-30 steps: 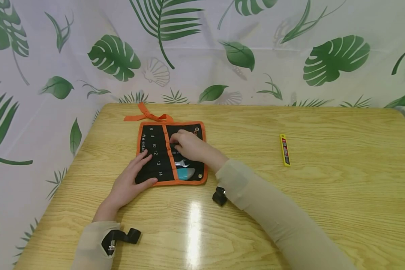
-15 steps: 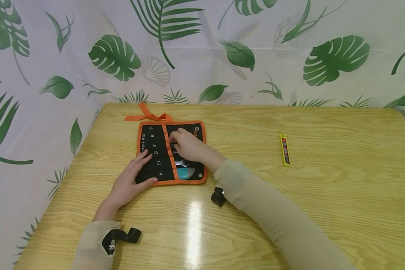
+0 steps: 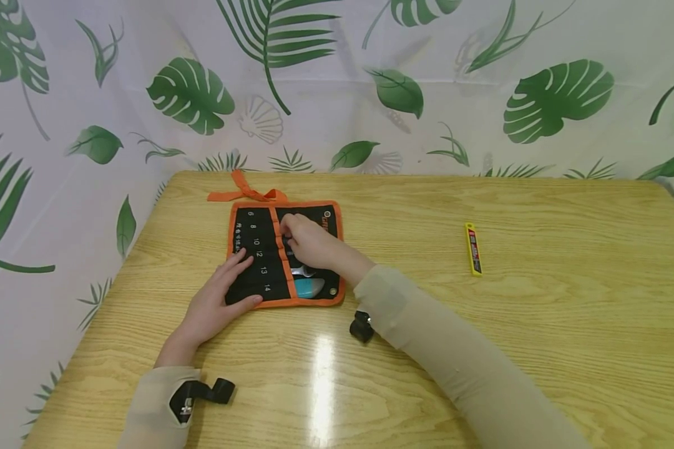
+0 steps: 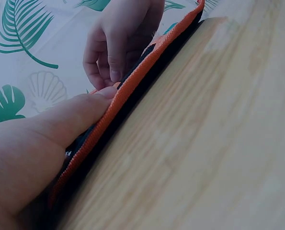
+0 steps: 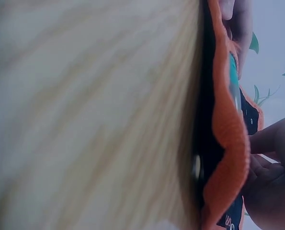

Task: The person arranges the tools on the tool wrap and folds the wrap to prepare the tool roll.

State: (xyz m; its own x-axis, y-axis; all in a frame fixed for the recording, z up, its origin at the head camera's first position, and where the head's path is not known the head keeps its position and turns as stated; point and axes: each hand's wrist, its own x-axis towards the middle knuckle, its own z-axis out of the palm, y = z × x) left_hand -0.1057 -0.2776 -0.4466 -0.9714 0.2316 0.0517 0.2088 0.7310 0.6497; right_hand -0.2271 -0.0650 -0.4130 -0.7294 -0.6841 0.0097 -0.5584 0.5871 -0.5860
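A black tool roll (image 3: 253, 234) with orange trim lies unrolled on the table, its pockets marked with numbers. My left hand (image 3: 218, 298) rests spread over its near left part, the thumb on the orange border in the left wrist view. My right hand (image 3: 314, 242) is at the upper middle pockets, its bent fingertips right at the orange pocket edge and hiding what is under them; I cannot tell what they hold. Below that hand, the open end of a metal wrench (image 3: 302, 271) and a teal tool with a grey tip (image 3: 310, 288) stick out of their pockets.
A yellow flat case (image 3: 473, 249) with a dark label lies to the right on the wooden table (image 3: 567, 299). Orange tie ribbons (image 3: 247, 190) trail from the roll's far edge. A leaf-print cloth (image 3: 337, 81) hangs behind the table.
My right hand has shifted slightly left and up along the pocket edge, and the dark part under its fingers shows less. The left hand stays in place.
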